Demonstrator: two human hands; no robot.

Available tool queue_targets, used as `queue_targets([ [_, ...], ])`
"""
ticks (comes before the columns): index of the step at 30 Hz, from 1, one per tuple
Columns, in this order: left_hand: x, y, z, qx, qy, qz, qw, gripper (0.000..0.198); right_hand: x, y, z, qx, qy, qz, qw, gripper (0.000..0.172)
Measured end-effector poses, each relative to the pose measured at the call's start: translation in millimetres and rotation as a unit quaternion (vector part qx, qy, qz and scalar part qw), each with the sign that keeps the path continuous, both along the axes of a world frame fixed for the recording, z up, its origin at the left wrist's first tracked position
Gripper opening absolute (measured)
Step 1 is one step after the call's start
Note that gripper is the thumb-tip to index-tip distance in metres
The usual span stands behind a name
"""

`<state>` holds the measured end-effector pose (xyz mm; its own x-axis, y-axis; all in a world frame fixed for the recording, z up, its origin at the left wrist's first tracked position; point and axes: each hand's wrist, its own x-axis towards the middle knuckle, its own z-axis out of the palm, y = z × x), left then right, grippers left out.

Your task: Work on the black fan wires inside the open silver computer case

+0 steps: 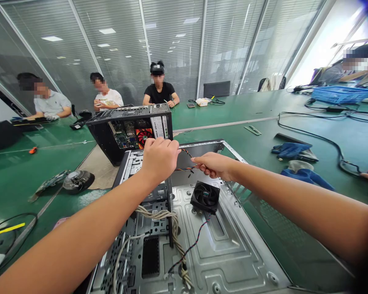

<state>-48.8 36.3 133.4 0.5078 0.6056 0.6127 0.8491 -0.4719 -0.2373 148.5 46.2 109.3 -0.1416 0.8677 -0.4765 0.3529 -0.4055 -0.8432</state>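
Observation:
Above the far end of an open metal computer case (245, 261), my left hand (161, 156) is closed on a thin twisted black, orange and white cable (186, 152). My right hand (214, 164) pinches the same cable a little to the right, and a stretch of it loops back left below the fingers. What the cable's ends attach to is hidden. A black case fan (205, 197) lies inside the case, apart from both hands, its own twisted lead (199, 237) running toward the front. Beige twisted wires (178, 232) lie along the drive bay.
Behind stands another computer tower (102, 141) with its board exposed. To the left lie a heatsink cooler (78, 181) and a circuit board (49, 185). Blue gloves (306, 178), a black cable (319, 134) and a blue basket (343, 94) are on the right. Several people sit around the table.

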Motion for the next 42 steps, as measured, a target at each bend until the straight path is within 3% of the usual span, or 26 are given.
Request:
queue_targets([
  [14,-3,5,2.3,-0.073,0.006,0.06,0.996,0.024,0,2,-7.9,0.123,0.154,0.025,0.98,0.018],
  [26,-3,7,1.6,-0.097,0.023,0.081,0.992,0.021,-1,1,1.0,0.172,0.293,-0.048,0.939,0.016],
  [34,-4,8,1.1,-0.107,0.017,0.086,0.99,0.022,-2,2,0.4,0.19,0.261,-0.036,0.946,0.033],
  [38,-4,8,0.1,-0.098,0.018,0.08,0.992,0.021,-1,1,1.9,0.197,0.238,-0.02,0.951,0.029],
  [42,-4,8,-0.2,-0.094,0.024,0.075,0.993,0.021,0,-1,5.5,0.184,0.282,0.001,0.942,0.019],
])
